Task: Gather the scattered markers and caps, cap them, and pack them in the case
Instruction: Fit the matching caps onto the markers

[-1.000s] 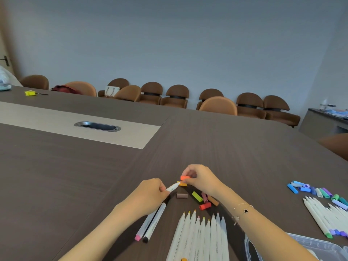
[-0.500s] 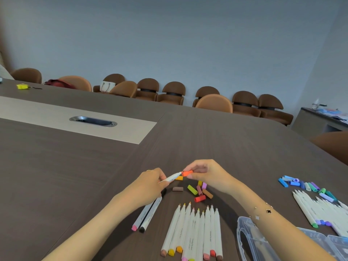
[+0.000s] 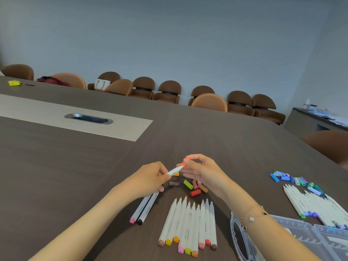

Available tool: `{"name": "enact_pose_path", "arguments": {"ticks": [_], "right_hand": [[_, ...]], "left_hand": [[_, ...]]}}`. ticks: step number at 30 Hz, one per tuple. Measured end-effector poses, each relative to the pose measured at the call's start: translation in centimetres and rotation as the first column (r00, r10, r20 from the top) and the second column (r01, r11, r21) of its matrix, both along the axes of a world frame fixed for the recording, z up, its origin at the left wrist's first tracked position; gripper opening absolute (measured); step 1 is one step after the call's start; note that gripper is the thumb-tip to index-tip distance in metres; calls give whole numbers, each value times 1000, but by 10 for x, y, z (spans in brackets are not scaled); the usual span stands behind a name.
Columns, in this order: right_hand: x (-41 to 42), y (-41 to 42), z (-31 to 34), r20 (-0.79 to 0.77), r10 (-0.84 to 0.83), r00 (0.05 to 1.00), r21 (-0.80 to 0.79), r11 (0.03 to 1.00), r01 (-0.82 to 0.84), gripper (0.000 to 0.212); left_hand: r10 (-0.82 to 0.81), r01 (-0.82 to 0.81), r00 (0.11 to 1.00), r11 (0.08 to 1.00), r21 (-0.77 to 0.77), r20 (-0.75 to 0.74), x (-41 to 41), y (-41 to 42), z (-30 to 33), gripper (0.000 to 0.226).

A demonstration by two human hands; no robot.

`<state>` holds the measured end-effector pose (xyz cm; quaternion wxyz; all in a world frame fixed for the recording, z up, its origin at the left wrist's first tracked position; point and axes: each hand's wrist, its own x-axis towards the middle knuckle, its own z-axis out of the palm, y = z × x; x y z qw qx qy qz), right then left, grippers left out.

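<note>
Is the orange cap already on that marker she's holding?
Seemingly on or nearly: the orange cap sits at the marker tip, pinched by the right hand. Whether it is fully seated cannot be told.

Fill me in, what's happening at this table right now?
A person is capping markers. The left hand grips a white marker by its barrel, and the right hand pinches an orange cap at its tip. Loose caps lie just beneath the hands, a row of uncapped markers nearer the person, and a second batch with blue and green caps off to the right. The clear case sits open at lower right.
</note>
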<state>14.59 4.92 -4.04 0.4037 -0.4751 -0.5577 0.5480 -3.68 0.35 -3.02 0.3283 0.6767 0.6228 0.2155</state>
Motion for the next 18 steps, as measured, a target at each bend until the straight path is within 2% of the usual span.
{"name": "enact_pose_path", "arguments": {"ticks": [7, 13, 15, 18], "right_hand": [[-10, -11, -2, 92, -96, 991, 65, 994, 90, 27], [-21, -18, 5, -73, -301, 951, 217, 926, 310, 19], [-24, -20, 6, -64, -335, 940, 251, 906, 340, 17], [-26, -24, 5, -30, -330, 944, 288, 901, 324, 16]], "left_hand": [[3, -4, 1000, 1000, 23, 25, 3, 0, -1, 15], [35, -54, 994, 982, 180, 105, 18, -13, 6, 24], [54, -78, 988, 982, 174, 142, 22, -17, 7, 22], [53, -65, 989, 995, 82, 137, 25, -21, 11, 22]]}}
